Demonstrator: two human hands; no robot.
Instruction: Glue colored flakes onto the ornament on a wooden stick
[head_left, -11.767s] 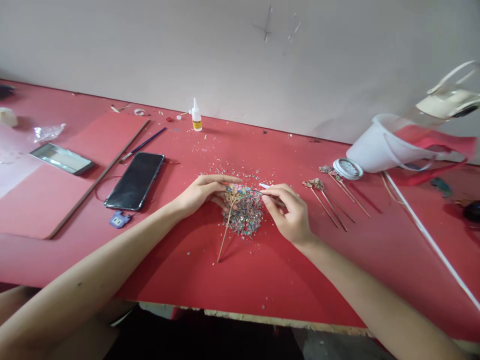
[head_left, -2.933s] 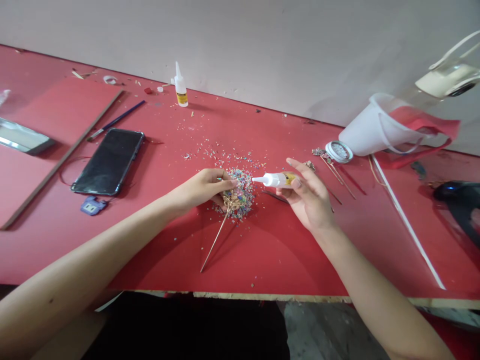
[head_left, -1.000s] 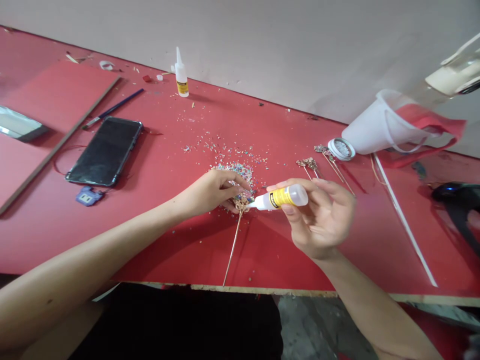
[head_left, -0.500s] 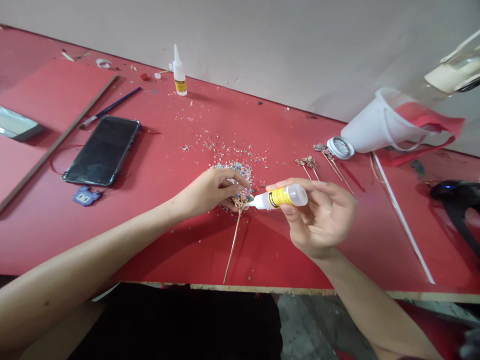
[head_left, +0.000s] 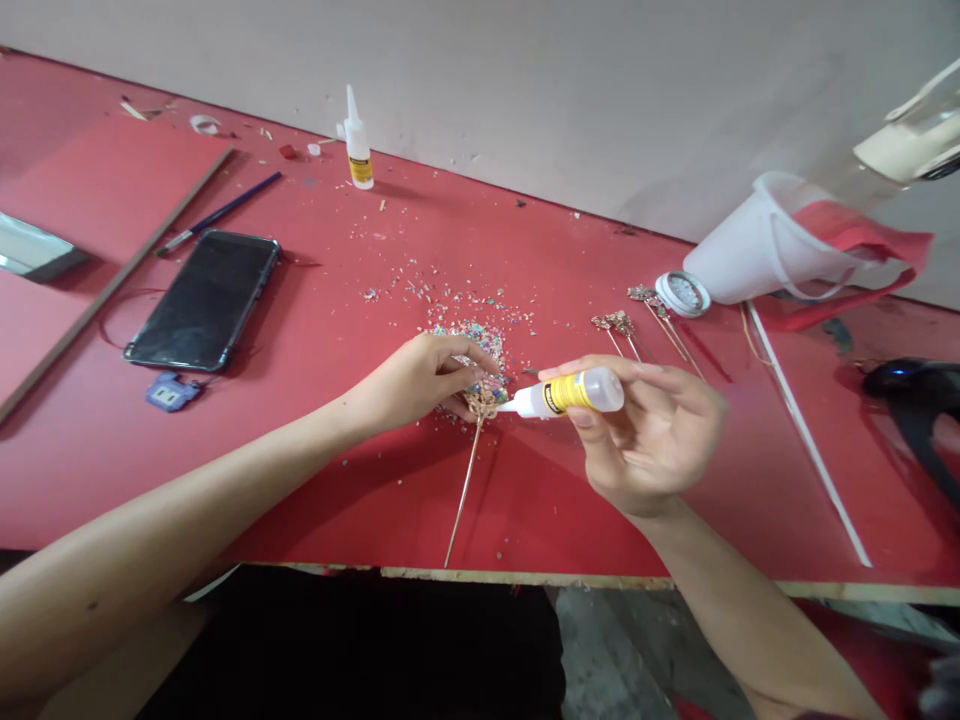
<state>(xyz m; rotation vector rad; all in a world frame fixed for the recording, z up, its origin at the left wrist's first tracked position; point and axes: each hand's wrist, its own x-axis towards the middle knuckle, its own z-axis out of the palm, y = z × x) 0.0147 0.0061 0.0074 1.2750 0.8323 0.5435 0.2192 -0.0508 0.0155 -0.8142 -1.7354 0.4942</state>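
My left hand (head_left: 435,378) is closed on the ornate head of a gold hairpin (head_left: 465,490), whose long stem slants down toward the table's front edge. Between thumb and fingers, my right hand (head_left: 652,425) pinches a glue bottle (head_left: 574,392) with a yellow label, tilted nearly level. Its white nozzle points left and meets, or almost meets, the hairpin's head. Small multicoloured chips (head_left: 480,340) are heaped behind and under the left fingers, which hide part of the ornament.
A second glue bottle (head_left: 360,150) stands upright near the wall. To the left lie a phone (head_left: 206,300), a brush (head_left: 225,212) and a wooden strip (head_left: 120,280). At right are more hairpins (head_left: 619,325), a small round container (head_left: 682,294) and a tipped white bucket (head_left: 739,245).
My right hand and the glue bottle have shifted slightly to the right. My left hand and the hairpin stay in place.
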